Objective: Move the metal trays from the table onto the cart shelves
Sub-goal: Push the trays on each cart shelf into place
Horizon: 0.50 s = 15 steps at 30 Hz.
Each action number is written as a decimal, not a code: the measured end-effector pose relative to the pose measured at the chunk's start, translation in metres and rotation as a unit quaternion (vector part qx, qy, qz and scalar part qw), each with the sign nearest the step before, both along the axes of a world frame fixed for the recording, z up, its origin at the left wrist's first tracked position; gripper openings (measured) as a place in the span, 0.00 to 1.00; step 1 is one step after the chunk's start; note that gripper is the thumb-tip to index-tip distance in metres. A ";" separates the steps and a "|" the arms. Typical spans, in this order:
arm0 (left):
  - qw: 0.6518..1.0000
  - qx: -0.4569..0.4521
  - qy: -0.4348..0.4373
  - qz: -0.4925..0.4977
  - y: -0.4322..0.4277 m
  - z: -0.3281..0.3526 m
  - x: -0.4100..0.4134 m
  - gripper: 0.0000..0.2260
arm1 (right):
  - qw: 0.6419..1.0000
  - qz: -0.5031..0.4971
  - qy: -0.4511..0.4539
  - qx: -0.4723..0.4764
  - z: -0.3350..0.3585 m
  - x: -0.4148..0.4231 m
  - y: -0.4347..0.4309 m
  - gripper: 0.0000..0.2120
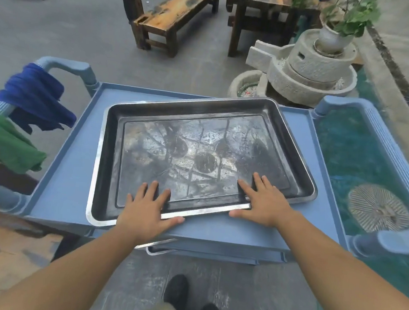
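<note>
Left fingers [153, 188] straight and spread, laid flat inside the near edge of the metal tray [199, 152], gripping nothing; thumb stretched along the outside of the near rim. Right fingers [259, 183] likewise straight and splayed, flat on the tray floor toward its near right corner, thumb down by the rim. Left hand [146, 211] and right hand [266, 205] both palm down, well apart. Tray on the top shelf [62, 164] of the blue cart [320, 221], lying askew, far right corner at the shelf's far rim. Below the shelf's near edge, a corner of a second tray [159, 248] poking out. Blue cloth [33, 94] and green cloth [8, 141] draped over the cart's left handle.
</note>
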<state>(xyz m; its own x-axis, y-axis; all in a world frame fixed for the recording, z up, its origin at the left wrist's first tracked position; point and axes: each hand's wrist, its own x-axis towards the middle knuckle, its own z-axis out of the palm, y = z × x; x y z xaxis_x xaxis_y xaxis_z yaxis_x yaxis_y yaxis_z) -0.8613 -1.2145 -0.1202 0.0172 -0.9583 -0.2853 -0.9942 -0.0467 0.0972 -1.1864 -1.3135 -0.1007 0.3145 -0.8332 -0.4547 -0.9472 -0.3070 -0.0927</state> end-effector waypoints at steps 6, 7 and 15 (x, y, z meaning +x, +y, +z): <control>0.998 0.007 0.001 -0.059 -0.027 0.004 0.016 0.48 | 0.998 -0.056 -0.002 -0.022 -0.006 0.006 0.019 0.58; 0.997 0.010 0.001 -0.071 -0.033 0.006 0.019 0.48 | 0.998 -0.067 0.000 -0.020 -0.006 0.008 0.022 0.58; 0.996 0.015 -0.002 -0.084 -0.046 0.003 0.023 0.53 | 0.997 -0.073 0.019 0.023 0.005 0.013 0.019 0.59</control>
<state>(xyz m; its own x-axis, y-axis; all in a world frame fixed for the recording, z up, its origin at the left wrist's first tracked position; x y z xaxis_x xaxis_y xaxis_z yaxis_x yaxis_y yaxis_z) -0.8382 -1.2610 -0.1170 -0.1416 -0.9387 -0.3142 -0.9886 0.1175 0.0944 -1.1730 -1.2945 -0.0952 0.1733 -0.8468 -0.5029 -0.9846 -0.1612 -0.0678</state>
